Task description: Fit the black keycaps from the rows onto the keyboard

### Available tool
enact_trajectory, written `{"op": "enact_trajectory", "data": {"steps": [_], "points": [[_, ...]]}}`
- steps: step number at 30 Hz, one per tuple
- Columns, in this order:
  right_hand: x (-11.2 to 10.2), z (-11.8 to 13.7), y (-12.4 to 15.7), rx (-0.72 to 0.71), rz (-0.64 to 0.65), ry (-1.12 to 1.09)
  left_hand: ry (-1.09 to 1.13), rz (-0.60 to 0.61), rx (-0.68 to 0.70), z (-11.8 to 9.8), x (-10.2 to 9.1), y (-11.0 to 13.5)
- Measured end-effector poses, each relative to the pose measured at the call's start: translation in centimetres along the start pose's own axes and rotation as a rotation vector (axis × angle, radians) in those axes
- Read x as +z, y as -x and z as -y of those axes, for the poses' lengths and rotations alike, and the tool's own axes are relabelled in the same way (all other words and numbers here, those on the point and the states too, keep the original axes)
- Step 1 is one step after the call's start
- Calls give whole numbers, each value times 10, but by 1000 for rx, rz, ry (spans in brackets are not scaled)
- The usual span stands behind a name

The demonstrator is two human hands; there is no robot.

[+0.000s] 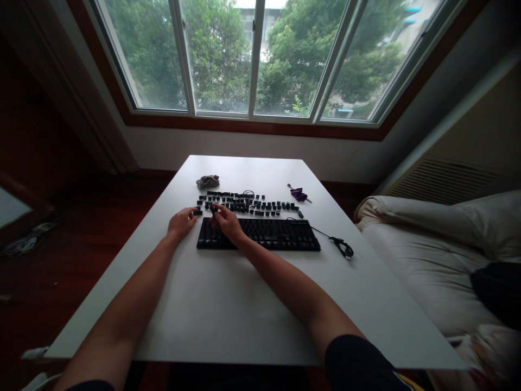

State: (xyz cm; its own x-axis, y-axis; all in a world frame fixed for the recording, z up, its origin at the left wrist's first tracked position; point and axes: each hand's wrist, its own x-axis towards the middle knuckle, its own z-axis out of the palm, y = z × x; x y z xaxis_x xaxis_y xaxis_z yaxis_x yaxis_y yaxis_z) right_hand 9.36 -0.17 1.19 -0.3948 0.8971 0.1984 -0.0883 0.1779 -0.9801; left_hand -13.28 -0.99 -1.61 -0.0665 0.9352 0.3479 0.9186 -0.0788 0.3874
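My left hand (181, 222) rests at the left of the table, its curled fingertips at the end of a wide black keycap (197, 212). Over the left part of a black keyboard (280, 234) reaches my right hand (228, 221), thumb and fingers pinched together on a small dark piece (213, 208) that looks like a keycap. Behind the keyboard, loose black keycaps (240, 202) lie in rough rows. My right hand and wrist hide some of the keyboard's left half.
On the white table (244, 304) a crumpled grey cloth (208, 181) lies at the back left. A purple cloth (298, 194) with a thin stick is at the back right. The coiled cable (342, 247) lies right of the keyboard. A pale sofa (415, 260) stands beside the table.
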Motion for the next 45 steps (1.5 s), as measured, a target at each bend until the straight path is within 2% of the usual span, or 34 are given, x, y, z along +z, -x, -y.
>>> {"op": "enact_trajectory", "data": {"steps": [4,10,14,17,24,27,31,36,40,45], "points": [[-7,7,-2,0,102,-129,-13,-1,0,0,0,0],[-20,11,-5,103,108,-322,-41,-18,14,2,-4,2],[-27,12,-7,56,127,-348,-25,-32,31,-3,-8,2],[-28,11,-9,28,140,-262,5,-22,85,-10,-10,3],[-27,9,-9,-24,126,33,115,89,273,-30,-8,4],[-29,3,-11,-91,138,72,135,60,369,-35,-5,3],[-29,-11,-15,-83,161,53,157,51,480,-37,0,1],[-26,-21,-17,-99,139,126,164,95,504,-33,7,1],[-25,-18,-14,-93,233,192,157,118,508,-33,7,1],[-22,-2,-3,-294,374,309,203,126,485,-32,7,1]]}}
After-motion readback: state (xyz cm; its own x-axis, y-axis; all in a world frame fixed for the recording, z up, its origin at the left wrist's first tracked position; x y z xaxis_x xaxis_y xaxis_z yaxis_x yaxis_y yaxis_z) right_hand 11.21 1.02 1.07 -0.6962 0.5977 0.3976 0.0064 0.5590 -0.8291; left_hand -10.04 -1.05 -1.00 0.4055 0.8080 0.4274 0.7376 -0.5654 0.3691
